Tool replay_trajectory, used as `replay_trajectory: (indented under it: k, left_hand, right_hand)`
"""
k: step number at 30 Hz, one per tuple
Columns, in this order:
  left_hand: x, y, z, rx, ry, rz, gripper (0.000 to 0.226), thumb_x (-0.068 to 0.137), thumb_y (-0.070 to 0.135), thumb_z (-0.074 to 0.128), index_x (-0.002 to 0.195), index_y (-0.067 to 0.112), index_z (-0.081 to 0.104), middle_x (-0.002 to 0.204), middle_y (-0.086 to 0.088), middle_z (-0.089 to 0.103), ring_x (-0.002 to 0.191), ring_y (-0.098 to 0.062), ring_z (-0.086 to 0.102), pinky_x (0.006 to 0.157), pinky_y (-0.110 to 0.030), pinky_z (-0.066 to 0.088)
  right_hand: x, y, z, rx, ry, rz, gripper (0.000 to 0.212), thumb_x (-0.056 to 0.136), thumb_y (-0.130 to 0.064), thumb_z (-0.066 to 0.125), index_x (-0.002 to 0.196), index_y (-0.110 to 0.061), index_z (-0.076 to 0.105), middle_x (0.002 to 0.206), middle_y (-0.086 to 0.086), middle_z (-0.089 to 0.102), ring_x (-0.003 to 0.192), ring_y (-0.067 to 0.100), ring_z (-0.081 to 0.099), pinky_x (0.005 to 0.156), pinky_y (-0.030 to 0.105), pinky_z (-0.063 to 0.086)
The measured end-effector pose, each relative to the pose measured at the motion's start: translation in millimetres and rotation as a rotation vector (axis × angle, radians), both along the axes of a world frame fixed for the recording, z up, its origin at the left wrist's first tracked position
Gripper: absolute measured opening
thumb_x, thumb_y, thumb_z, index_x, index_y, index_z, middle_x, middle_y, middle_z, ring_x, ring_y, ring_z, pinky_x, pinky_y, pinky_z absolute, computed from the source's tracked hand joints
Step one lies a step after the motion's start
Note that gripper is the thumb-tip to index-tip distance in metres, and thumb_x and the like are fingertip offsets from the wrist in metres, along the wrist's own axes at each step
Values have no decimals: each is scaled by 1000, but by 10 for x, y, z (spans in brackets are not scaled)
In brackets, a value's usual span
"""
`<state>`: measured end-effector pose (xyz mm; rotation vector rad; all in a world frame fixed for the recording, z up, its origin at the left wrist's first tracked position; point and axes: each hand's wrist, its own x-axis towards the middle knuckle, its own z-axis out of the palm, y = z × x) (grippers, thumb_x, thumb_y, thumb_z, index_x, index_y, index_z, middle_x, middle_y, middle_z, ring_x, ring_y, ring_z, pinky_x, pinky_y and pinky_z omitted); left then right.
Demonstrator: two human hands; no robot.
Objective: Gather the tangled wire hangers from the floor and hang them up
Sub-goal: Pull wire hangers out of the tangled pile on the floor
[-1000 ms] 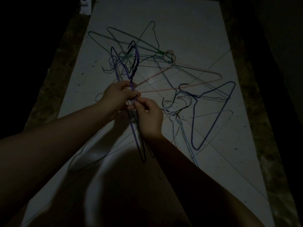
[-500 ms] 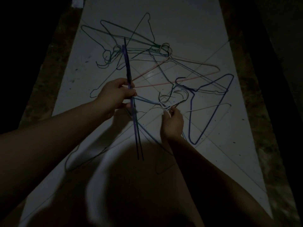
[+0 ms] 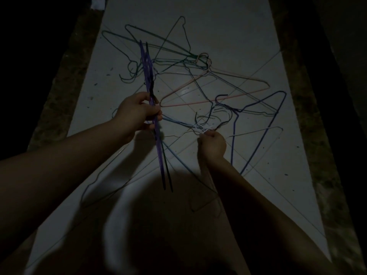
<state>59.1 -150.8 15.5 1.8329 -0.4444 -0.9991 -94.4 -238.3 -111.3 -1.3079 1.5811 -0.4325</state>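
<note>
Hangers of thin coloured wire are the subject here. The left hand [image 3: 137, 114] has its fingers [image 3: 154, 116] closed around a small bundle of purple and black wire hangers [image 3: 151, 80], held edge-on and roughly upright above the floor. The right hand [image 3: 212, 144] is lower and to the right, its fingers [image 3: 207, 133] pinched on a knot of white and pale wire hooks [image 3: 202, 128] at the near edge of the pile; exactly which hanger it grips cannot be told in the dim light.

Outward from the hands, most of the work is judged outstanding. A dark blue wire hanger [image 3: 256, 132] lies just right of the right hand, a pink wire hanger [image 3: 214, 86] beyond it, and green and teal wire hangers [image 3: 158, 44] at the far side, all interlocked on the pale tiled floor [image 3: 228, 26]. More dark wire outlines lie in shadow near the person's body. No rail or hook for hanging is in view.

Progress: a few hangers collected, the bulk on the floor, none hung.
</note>
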Motion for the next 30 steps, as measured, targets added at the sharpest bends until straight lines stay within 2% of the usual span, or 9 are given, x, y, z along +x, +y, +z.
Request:
replay_trajectory:
  k: [3,7,12,18,21,23,25,27,30]
  left_hand:
    - [21,11,7,8,-14,9,10,91,5,53,97,12,56,79,-2,61,65,-8,63,57,-23,54]
    - [28,23,26,8,-10,-3,13,90,5,54,87,18,56,78,-2,62,61,-6,63,59,-24,54]
    - [18,6,65,0,18,10,13,89,4,55,87,17,56,75,-3,62,64,-11,63,65,-30,52]
    - [-91,-44,114,-4,22,-41,12,90,7,55,89,18,57,79,-3,63,69,-11,63,60,-27,50]
    - [-118,-43,81,-15,26,-72,13,91,7,56,100,15,59,86,-3,62,77,-12,65,71,-34,55]
    - [-113,-34,59,-9,33,-99,22,91,7,56,113,11,57,92,-4,61,83,-14,65,73,-33,57]
    - [-109,-18,63,-18,56,-120,21,91,4,55,111,9,57,93,-6,61,82,-13,64,64,-25,58]
    - [-107,-10,64,-18,82,-138,19,91,2,55,108,9,57,92,-9,63,78,-11,64,60,-20,57]
    - [-122,-7,40,-12,114,-140,20,90,1,55,108,8,58,97,-16,65,82,-17,66,66,-26,58]
  right_hand:
    - [51,-42,39,68,-117,-37,20,82,-24,57,63,-23,59,69,9,63,69,30,62,68,42,52]
    - [177,-126,338,241,-377,-120,32,91,-11,54,59,-15,53,54,6,45,50,17,40,50,28,34]
    - [408,-89,745,245,-590,-161,26,94,-1,51,68,-5,53,61,6,45,53,12,44,45,14,45]
    - [621,238,1011,183,-662,-7,9,92,-5,55,90,0,62,69,5,57,55,9,54,52,16,46]
    - [620,324,1059,186,-692,-11,21,92,-6,56,105,8,62,76,6,63,55,2,61,48,13,46]
    - [596,347,1060,205,-697,-15,17,91,-7,57,103,4,62,81,9,63,68,9,65,56,20,53]
    - [570,357,1044,248,-714,0,5,89,-8,60,91,-5,64,89,15,65,86,27,66,77,43,58]
    - [537,360,1038,291,-718,22,5,89,-9,61,85,-10,64,89,16,66,87,34,64,81,56,54]
    - [473,337,1046,283,-735,40,5,91,-9,59,88,-7,63,78,10,64,73,25,63,66,42,59]
